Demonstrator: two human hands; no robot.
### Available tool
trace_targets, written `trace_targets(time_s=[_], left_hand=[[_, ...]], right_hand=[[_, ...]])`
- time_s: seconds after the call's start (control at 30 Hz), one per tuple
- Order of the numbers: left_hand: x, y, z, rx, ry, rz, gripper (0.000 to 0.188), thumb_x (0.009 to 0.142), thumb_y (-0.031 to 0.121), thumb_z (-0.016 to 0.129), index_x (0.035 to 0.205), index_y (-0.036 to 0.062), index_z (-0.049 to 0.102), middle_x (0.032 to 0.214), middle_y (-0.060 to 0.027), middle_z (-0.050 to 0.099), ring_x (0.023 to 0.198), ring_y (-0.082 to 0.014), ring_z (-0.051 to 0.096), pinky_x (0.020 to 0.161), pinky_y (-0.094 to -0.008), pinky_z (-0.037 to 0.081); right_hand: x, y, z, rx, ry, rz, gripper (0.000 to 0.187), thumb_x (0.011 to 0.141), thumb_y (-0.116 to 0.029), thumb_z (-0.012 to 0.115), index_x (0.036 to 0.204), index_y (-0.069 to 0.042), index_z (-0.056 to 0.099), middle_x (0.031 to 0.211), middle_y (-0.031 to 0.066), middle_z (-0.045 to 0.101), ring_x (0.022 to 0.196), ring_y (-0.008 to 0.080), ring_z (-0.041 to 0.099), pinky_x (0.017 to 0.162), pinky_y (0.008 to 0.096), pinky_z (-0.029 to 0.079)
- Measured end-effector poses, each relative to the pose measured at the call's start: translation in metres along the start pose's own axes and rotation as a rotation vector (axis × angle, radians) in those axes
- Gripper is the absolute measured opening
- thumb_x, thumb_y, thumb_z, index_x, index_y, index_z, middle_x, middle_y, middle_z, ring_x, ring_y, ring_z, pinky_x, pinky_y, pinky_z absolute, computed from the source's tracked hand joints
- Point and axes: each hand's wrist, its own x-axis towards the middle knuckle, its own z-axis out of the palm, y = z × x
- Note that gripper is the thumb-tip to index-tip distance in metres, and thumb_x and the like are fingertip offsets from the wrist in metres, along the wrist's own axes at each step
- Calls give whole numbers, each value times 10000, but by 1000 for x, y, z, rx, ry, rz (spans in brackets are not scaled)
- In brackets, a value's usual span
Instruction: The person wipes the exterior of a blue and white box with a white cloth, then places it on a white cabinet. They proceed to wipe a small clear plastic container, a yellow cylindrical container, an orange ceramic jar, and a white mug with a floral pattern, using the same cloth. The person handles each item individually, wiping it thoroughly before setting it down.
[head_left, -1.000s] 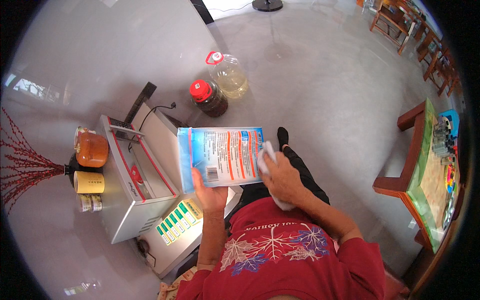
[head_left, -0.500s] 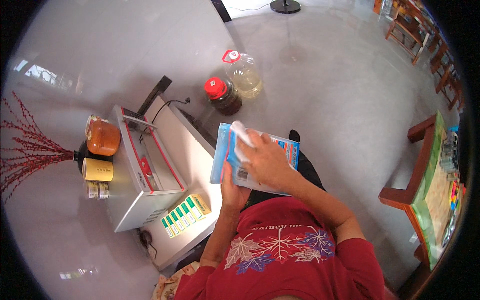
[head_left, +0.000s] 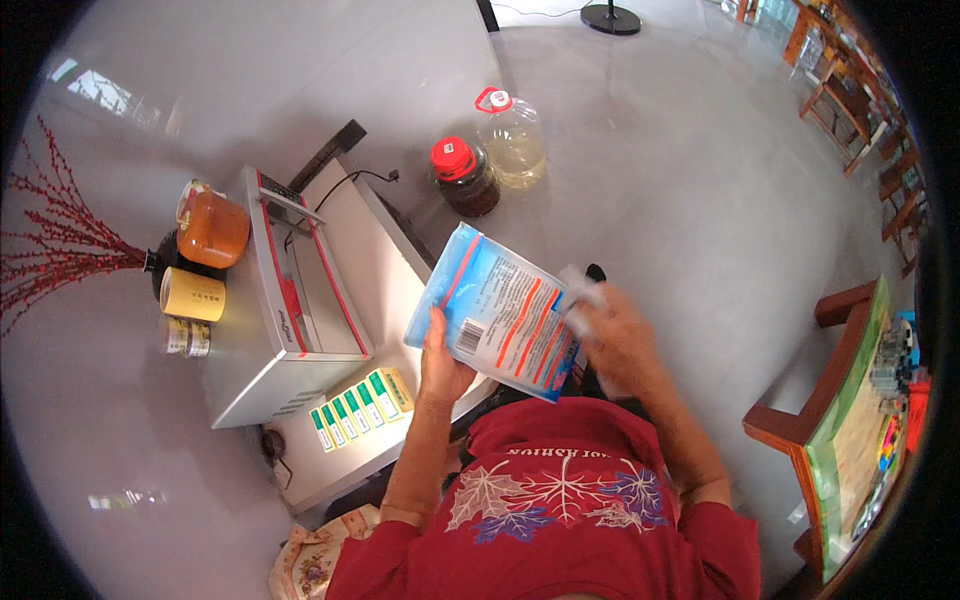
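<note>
A flat blue-and-white plastic pouch (head_left: 500, 318) with orange stripes and a barcode is tilted in front of my red shirt. My left hand (head_left: 445, 368) grips its lower left edge, the thumb lying on the face towards me and the other fingers behind it. At the pouch's right edge is my right hand (head_left: 622, 338), slightly smeared by motion. Its closed fingers hold a crumpled white cloth or tissue (head_left: 580, 293), which lies against or just over that edge.
A silver microwave oven (head_left: 270, 350) with red trim stands on a white cabinet (head_left: 385, 245) at left, beside several green-and-yellow boxes (head_left: 360, 408). A red-lidded jar (head_left: 468, 185) and a clear jug (head_left: 517, 150) stand on the floor ahead. At right is a wooden-framed table (head_left: 815, 420).
My right hand has moved the white cloth from the pouch's upper left part to its right edge. The pouch's printed face is now mostly uncovered. The whole view has shifted slightly.
</note>
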Motion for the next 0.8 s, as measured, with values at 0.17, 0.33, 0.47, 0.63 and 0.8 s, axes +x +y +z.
trace_targets(time_s=[0.17, 0.33, 0.47, 0.63, 0.8], left_hand=[[4, 15, 0, 182, -184, -98, 658, 920, 524, 446, 1352, 34, 371, 1334, -170, 459, 1217, -284, 472, 1008, -444, 405], [22, 29, 21, 212, -327, -217, 621, 918, 472, 494, 1334, 21, 396, 1300, -158, 499, 1187, -272, 500, 1002, -427, 410], [30, 34, 34, 150, -288, -211, 511, 903, 378, 570, 1276, 43, 470, 1232, -132, 549, 1111, -244, 550, 946, -400, 457], [36, 18, 26, 204, -189, 117, 156, 872, 109, 635, 1027, 102, 629, 935, -22, 664, 844, -118, 637, 712, -282, 552], [35, 13, 20, 306, -221, 136, 148, 872, 119, 635, 1018, 91, 632, 924, -22, 665, 838, -115, 636, 723, -289, 553]], right_hand=[[37, 13, -37, 437, 100, 92, 422, 755, -189, 674, 1155, -75, 604, 1139, 135, 530, 997, 298, 563, 829, 385, 470], [79, 7, -61, 697, -273, -12, 426, 738, -186, 708, 1128, -37, 622, 1107, 97, 549, 994, 192, 564, 843, 315, 452], [78, 9, -56, 1044, -357, 147, 346, 778, -167, 683, 1076, 3, 635, 932, 81, 650, 834, 155, 603, 745, 289, 488], [55, 17, -28, 1429, -336, 306, 282, 809, -131, 656, 1053, 10, 637, 902, 66, 663, 794, 130, 616, 722, 275, 509], [38, 34, -17, 1390, -292, 410, 298, 826, -128, 637, 1103, -19, 617, 908, 61, 660, 791, 123, 614, 720, 279, 519]])
